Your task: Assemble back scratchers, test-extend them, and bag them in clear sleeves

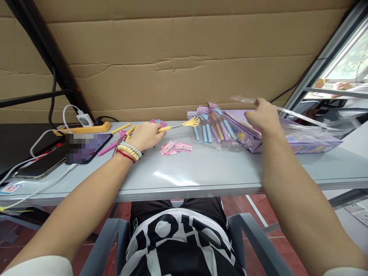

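My left hand [147,136] is closed on the yellow handle of a small back scratcher; its metal rod and yellow claw head [192,122] point right above the table. Several more scratchers, including a pink one [107,148], lie beside and partly under that hand. Small pink printed cards [175,148] are spread just to its right. My right hand [265,115] is raised over a purple box [314,146] and pinches clear plastic [301,117], which looks like a bag. Left of the box, blue, purple and yellow scratchers [220,126] lie bunched, some in clear wrappers.
Two phones [43,163] and white charging cables lie at the table's left, near a yellow power strip [105,126] with a white charger [84,119]. A cardboard wall [178,57] stands behind the table [184,172]. Metal frame posts rise on both sides.
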Motion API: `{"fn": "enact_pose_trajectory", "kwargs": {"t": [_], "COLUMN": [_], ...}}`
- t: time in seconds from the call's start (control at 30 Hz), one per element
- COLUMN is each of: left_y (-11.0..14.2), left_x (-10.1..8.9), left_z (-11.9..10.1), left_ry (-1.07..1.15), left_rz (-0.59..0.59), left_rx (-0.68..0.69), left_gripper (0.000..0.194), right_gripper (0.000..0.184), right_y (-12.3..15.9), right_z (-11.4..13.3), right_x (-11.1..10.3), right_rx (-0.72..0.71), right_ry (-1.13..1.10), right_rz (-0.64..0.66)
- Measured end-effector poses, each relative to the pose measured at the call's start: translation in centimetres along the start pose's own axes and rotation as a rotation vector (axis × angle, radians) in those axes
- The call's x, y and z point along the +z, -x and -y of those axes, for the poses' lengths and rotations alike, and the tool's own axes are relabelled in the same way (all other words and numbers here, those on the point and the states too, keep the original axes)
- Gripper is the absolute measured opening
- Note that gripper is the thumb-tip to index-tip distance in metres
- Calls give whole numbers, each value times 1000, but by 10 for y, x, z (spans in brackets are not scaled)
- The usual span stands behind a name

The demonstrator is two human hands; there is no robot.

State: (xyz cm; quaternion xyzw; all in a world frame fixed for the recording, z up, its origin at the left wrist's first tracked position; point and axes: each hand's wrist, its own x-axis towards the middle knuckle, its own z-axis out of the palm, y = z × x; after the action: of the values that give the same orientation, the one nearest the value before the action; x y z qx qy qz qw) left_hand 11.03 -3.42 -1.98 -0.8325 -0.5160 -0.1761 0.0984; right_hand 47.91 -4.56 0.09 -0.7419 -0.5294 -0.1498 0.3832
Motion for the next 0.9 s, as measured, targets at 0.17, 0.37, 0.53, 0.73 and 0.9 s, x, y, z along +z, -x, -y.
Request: {"fn": "enact_pose_trajectory", "kwargs": {"t": [0.17,0.37,0.53,0.73,0.9], "left_y": [2,2,1,1,0], "left_x": [-4,-5,-4,-3,-2], "left_z": [-2,-4,-4,-3,-3], "left_ry": [99,158,187,203,258], "left_rz": [-67,-196,-296,-292,-295], "left_rx": [-51,-137,-151,-164,-129], "left_gripper": [36,37,34,33,30], "right_gripper": [60,25,19,56,57], "right_y": [29,51,48,43,42], "right_z": [52,76,75,72,71], "right_x": [10,15,15,18,11], "right_rx": [-406,-629,-498,-399,-452], "right_ry": [-467,-948,-1070,-1209,-1476], "right_rz": [68,414,237,132,647]}}
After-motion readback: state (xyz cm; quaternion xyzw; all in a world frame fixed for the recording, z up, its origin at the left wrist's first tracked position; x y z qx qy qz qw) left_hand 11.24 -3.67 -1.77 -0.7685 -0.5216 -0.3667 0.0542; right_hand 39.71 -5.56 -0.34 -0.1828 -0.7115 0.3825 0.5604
